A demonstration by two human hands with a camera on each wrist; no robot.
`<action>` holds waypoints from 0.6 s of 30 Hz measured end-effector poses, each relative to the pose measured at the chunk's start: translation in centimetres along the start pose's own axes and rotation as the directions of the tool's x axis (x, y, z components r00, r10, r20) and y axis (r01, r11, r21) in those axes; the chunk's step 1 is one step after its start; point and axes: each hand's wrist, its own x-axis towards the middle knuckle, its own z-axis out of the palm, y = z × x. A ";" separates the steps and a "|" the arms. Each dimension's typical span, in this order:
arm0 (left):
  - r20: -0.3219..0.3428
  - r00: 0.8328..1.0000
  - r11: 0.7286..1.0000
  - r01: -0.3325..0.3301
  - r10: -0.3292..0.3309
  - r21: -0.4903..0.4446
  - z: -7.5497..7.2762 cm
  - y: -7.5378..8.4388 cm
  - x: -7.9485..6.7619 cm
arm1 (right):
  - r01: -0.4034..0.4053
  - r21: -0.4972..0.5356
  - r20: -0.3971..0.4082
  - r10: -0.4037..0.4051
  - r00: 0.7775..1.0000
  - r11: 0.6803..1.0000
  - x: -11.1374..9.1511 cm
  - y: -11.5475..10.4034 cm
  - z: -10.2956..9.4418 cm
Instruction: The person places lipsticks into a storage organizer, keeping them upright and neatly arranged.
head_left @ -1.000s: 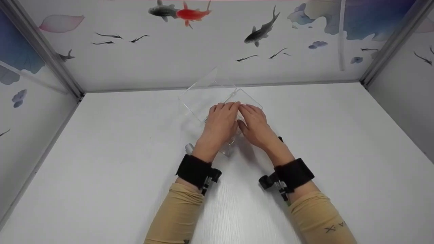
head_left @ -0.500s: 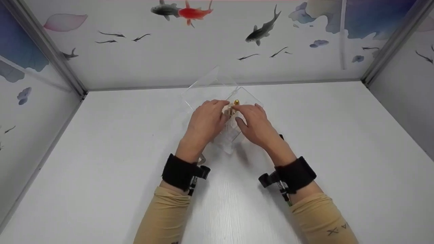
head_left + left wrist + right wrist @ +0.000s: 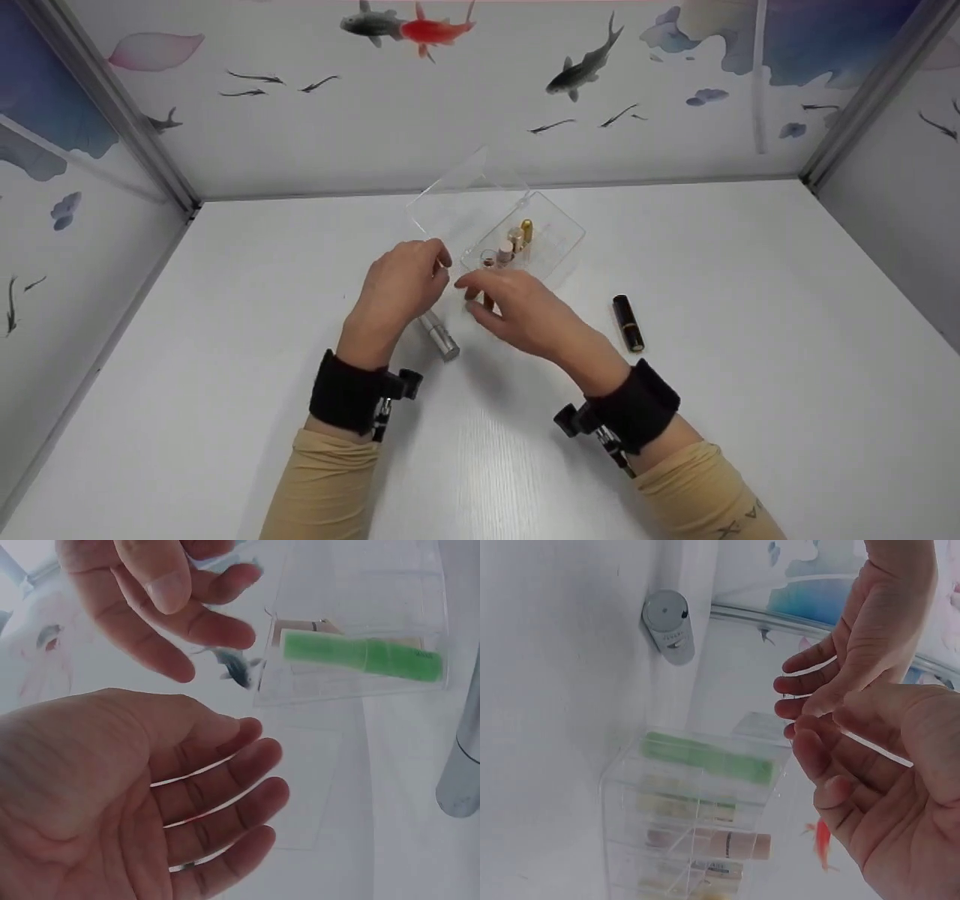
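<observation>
A clear plastic box stands with its transparent lid raised at the back left. Several lipstick-like tubes fill its compartments: a gold-topped one, a pale pink one and a green one. My left hand hovers left of the box's near corner, fingers loosely bent, nothing in them. Facing it, my right hand is held at the near end of the box, partly covering it, with relaxed fingers and no object between them. In both wrist views the two hands' fingertips point toward each other.
A silver tube lies on the white table just below my left hand. To the right of my right hand lies a black tube with gold bands. Printed walls enclose the back and sides.
Both hands were together over the box. The left has drawn off to the left and nearer, and the right has shifted left toward the near corner, uncovering the tubes inside.
</observation>
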 end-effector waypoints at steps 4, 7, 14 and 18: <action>0.137 0.989 0.998 0.052 -0.054 0.022 -0.1 -1.0 -0.3 | 0.018 0.054 0.157 -0.026 0.987 0.998 0.1 -0.3 1.0; 0.243 0.968 0.998 0.059 -0.066 0.037 0.1 -1.6 -0.3 | 0.007 0.072 0.233 -0.023 0.972 0.997 0.2 -0.5 1.8; 0.384 0.923 0.998 0.000 -0.022 0.058 1.1 -2.8 0.2 | 0.028 0.014 0.265 -0.031 0.964 1.000 -0.1 -0.7 3.3; 0.413 0.910 0.998 -0.006 -0.021 0.065 1.6 -3.1 0.5 | 0.044 0.000 0.277 -0.042 0.960 0.999 -0.3 -0.9 3.7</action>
